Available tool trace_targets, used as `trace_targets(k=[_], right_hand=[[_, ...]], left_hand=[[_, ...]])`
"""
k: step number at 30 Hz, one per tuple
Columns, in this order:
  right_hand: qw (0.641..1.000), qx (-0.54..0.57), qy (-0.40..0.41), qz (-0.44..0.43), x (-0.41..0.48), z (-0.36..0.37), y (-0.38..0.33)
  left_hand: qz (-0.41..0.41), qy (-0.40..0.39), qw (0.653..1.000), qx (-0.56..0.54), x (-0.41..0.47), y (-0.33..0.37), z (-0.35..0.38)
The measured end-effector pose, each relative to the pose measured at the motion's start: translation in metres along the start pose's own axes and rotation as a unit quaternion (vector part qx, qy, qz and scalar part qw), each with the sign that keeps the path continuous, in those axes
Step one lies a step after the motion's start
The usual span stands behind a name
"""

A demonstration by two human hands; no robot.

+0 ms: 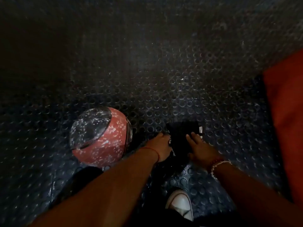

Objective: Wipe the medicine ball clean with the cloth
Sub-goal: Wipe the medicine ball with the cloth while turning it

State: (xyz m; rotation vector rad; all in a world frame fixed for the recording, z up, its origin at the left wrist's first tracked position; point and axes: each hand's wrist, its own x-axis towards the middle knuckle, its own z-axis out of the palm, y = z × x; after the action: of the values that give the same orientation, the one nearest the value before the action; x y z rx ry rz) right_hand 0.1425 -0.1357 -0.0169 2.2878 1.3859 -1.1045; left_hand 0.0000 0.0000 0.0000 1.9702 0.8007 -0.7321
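A white shoe (180,203) stands on the studded floor (147,79). Beyond it, the right hand (199,148) lies flat, with fingers straight, on the black cloth (182,130). The left hand (161,145) touches the cloth's left edge; whether it grips, I cannot tell. The medicine ball (100,136) rests on the floor just left of this hand.

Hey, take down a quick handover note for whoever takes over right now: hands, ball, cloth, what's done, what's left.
Left hand: at the left edge of the cloth; too dark to tell if it grips.
Right hand: fingers straight, lying on the cloth.
Cloth: dark, on the studded floor mat, right of the medicine ball.
Ball: on the mat, speckled white, neither hand on it.
Done: hands at cloth. Left: lift cloth, wipe whole ball.
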Motion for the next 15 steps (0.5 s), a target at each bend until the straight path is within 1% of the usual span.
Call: trace_targets(k=[2,6,8,12,14,15], right_hand=[[1.000,-0.013,0.002,0.004,0.006,0.004,0.004],[0.998,-0.006,0.053,-0.015,0.013,0.021,0.008],[0.996,0.010,0.081,-0.028,0.014,0.025,0.010],[0.994,0.018,0.101,-0.039,0.014,0.025,0.015],[0.994,0.007,0.106,-0.040,0.013,0.024,0.015],[0.991,-0.008,0.122,-0.048,0.013,0.024,0.014]], left_hand=[[0.001,0.019,1.000,0.006,0.009,-0.001,0.008],[0.023,0.060,0.998,0.021,0.032,0.003,0.026],[0.027,0.094,0.995,0.022,0.042,0.008,0.027],[0.008,0.137,0.990,-0.001,0.051,0.015,0.028],[0.000,0.149,0.989,-0.024,0.052,0.017,0.032],[-0.005,0.155,0.987,-0.042,0.052,0.018,0.035]])
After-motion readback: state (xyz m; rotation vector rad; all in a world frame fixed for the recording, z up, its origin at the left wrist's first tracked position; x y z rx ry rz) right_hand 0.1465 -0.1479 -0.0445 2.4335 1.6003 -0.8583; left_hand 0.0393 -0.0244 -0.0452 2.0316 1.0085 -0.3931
